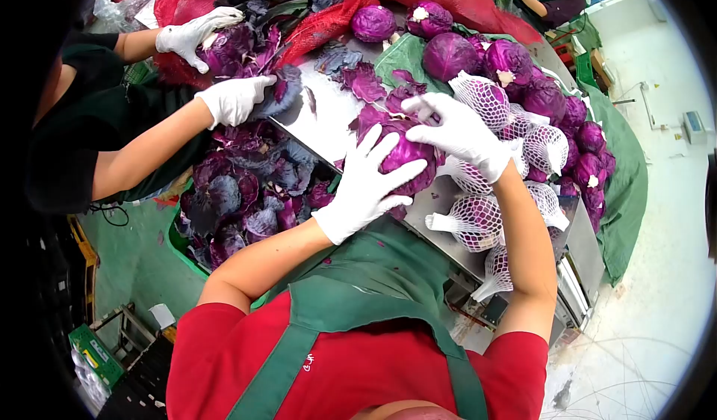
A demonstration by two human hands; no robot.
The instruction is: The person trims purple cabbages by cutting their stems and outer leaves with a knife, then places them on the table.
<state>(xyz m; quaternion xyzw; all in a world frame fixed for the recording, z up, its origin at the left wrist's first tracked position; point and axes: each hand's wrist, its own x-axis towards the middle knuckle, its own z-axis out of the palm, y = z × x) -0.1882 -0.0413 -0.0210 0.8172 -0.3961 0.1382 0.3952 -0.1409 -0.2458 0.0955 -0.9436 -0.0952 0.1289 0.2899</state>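
Round purple cabbage (pixel 405 151), ctr: partly hidden by white-gloved L hand (pixel 371 181) & white-gloved R hand (pixel 464 134); underside n/v. Red mesh sack (pixel 455 0), approx 1 o'clock: cut off by top edge. Person in dark top (pixel 562 0), approx 1:30: ditto. Green plastic crate (pixel 179 245), 8–9 o'clock: mostly hidden under purple leaves (pixel 243 196). White print (pixel 308 362) on red shirt (pixel 366 360), 6–7 o'clock; lettering (pixel 97 353) on green box (pixel 84 339), 8 o'clock: too small to read.

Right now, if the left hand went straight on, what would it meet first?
The held cabbage, most likely: the left hand points at it and seems to touch its near side, though depth is unclear.
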